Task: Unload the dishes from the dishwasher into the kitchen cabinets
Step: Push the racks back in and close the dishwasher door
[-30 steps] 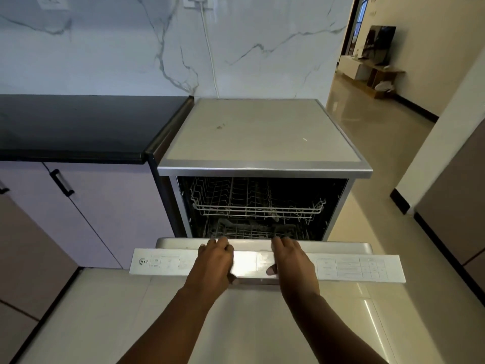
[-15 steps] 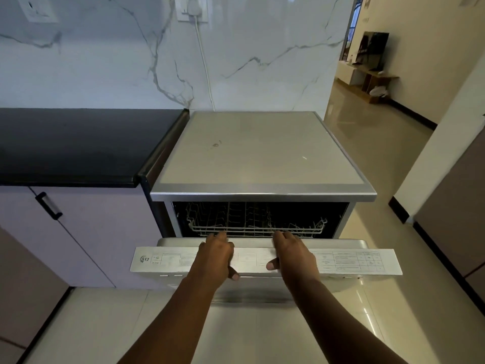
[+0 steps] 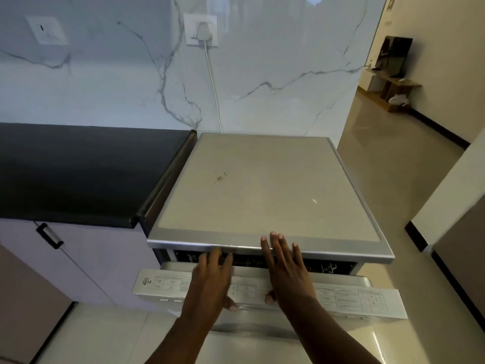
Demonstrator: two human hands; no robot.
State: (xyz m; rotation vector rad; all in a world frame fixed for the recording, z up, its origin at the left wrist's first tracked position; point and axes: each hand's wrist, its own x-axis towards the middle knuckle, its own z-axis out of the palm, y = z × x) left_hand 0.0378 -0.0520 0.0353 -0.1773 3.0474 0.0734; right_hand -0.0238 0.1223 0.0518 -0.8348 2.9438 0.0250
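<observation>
Nearest me, my left hand [image 3: 210, 278] lies on the top edge of the dishwasher door [image 3: 341, 292], fingers straight and close together, thumb under the lip. At three o'clock of it my right hand [image 3: 286, 269] presses the same edge, fingers straight and slightly spread, tips reaching over the dishwasher's top panel [image 3: 262, 190]. The door stands ajar; a rack [image 3: 328, 267] shows in the dark gap, and I cannot tell what it holds. At nine o'clock sits a black counter [image 3: 73, 172] above a cabinet [image 3: 86, 261]. Farthest, at twelve, a plug [image 3: 204, 32] sits in the marble wall.
</observation>
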